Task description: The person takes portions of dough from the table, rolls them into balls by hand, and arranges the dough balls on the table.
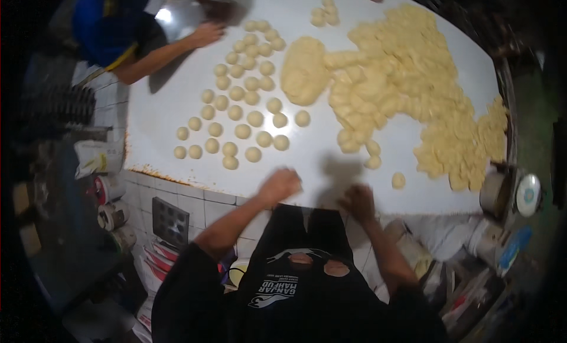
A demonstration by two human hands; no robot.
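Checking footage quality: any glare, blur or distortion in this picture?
Head view: glare on the white table at the far left; both hands, left hand and right hand, motion-blurred, casting soft shadows; fisheye bends table edges; dark rim around the frame.

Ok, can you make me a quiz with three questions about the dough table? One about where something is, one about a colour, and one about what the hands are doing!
1. Where do the round dough balls lie?
A. left half of the table
B. on the floor
C. in a bowl

2. What colour is the table top?
A. red
B. white
C. green

3. How are the person's left hand and right hand?
A. raised high in the air
B. down at the table's near edge
C. holding a knife

Answers:
1 A, the balls sit in rows left of the big dough lump.
2 B, the bare surface looks white.
3 B, both hands rest cupped on the near edge.
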